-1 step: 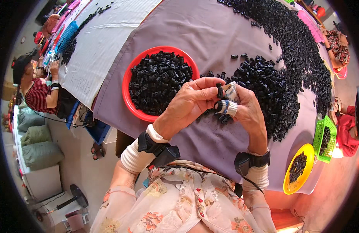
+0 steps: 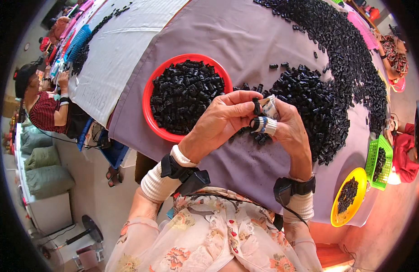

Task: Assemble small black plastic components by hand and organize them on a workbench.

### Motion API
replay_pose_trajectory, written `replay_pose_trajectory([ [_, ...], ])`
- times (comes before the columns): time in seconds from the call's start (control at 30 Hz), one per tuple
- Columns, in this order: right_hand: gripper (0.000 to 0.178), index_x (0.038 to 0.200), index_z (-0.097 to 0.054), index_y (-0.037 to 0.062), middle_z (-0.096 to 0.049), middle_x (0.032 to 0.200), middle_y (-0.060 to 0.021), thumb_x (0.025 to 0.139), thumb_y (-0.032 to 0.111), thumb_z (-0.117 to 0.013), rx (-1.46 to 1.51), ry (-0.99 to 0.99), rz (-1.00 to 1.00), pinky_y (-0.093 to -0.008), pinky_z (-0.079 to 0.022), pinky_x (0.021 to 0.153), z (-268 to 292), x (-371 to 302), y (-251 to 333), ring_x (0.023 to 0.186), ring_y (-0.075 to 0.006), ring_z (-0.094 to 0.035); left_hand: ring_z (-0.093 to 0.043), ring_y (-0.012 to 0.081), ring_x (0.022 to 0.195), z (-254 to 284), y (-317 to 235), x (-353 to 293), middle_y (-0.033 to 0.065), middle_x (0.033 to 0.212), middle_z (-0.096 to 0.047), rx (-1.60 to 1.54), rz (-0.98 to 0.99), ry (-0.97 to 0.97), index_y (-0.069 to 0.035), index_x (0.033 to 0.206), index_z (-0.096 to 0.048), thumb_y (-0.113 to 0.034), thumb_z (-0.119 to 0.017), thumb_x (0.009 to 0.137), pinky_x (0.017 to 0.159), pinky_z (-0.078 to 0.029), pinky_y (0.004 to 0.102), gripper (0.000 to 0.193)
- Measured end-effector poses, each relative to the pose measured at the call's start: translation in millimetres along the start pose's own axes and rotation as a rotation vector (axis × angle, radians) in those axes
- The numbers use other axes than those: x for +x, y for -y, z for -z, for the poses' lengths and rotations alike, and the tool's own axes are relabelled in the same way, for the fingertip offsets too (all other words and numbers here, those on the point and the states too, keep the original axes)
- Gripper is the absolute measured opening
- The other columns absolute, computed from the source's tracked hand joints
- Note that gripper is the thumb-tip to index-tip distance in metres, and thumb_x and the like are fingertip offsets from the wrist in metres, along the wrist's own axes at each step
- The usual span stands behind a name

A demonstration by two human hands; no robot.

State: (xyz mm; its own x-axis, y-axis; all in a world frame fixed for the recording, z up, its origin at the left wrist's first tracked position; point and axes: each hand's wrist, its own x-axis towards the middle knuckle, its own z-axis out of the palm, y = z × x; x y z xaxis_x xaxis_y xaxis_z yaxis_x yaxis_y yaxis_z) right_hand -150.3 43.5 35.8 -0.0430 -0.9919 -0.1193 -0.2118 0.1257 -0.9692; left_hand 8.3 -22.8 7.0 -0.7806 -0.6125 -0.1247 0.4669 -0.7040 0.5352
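My left hand (image 2: 223, 120) and my right hand (image 2: 288, 131) meet above a table covered in purple cloth (image 2: 245, 41). The left fingertips pinch a small black plastic part (image 2: 256, 107). The right hand, with white tape wound round its fingers, holds another small black part (image 2: 254, 123) just below it. The two parts are close together or touching. A red bowl (image 2: 150, 97) full of the same black parts sits left of my hands. A large heap of loose black parts (image 2: 322, 99) lies to the right and curves away toward the far edge.
A yellow bowl (image 2: 336, 217) and a green basket (image 2: 371, 154), both holding black parts, sit at the near right edge. A person in a striped red shirt (image 2: 44, 111) works at the left, another person in red (image 2: 402, 156) at the right. White cloth (image 2: 114, 50) covers the table's left part.
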Motion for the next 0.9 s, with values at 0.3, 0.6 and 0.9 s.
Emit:
replay_pose_trajectory([
  [0.3, 0.03, 0.085, -0.057, 0.0021, -0.052, 0.064, 0.0015, 0.068, 0.021, -0.072, -0.022, 0.025, -0.002, -0.0233, -0.037, 0.052, 0.4, 0.6, -1.1, 0.058, -0.0065, -0.043, -0.06, 0.0152, 0.083, 2.8, 1.3, 0.2, 0.0103, 0.093, -0.061, 0.027, 0.009, -0.023, 0.002, 0.109, -0.054, -0.006, -0.053, 0.086, 0.076, -0.05, 0.0288, 0.025],
  [0.6, 0.03, 0.086, -0.056, 0.002, -0.05, 0.061, -0.0002, 0.072, 0.025, -0.069, -0.068, 0.058, -0.007, -0.025, -0.037, 0.051, 2.2, -0.2, -9.2, 0.057, -0.0072, -0.042, -0.06, 0.0138, 0.082, 4.5, 3.2, 0.1, 0.0096, 0.093, -0.062, 0.045, 0.016, -0.041, 0.002, 0.109, -0.054, -0.007, -0.053, 0.086, 0.074, -0.05, 0.0277, 0.025],
  [0.9, 0.028, 0.086, -0.056, 0.0025, -0.051, 0.064, 0.0005, 0.074, 0.025, -0.067, -0.006, 0.061, 0.029, -0.0245, -0.038, 0.053, -3.6, -1.4, -19.0, 0.06, -0.006, -0.042, -0.06, 0.0145, 0.082, 7.0, 7.7, -1.1, 0.0096, 0.094, -0.062, 0.021, 0.018, -0.05, 0.003, 0.107, -0.056, -0.006, -0.054, 0.085, 0.074, -0.05, 0.0279, 0.024],
])
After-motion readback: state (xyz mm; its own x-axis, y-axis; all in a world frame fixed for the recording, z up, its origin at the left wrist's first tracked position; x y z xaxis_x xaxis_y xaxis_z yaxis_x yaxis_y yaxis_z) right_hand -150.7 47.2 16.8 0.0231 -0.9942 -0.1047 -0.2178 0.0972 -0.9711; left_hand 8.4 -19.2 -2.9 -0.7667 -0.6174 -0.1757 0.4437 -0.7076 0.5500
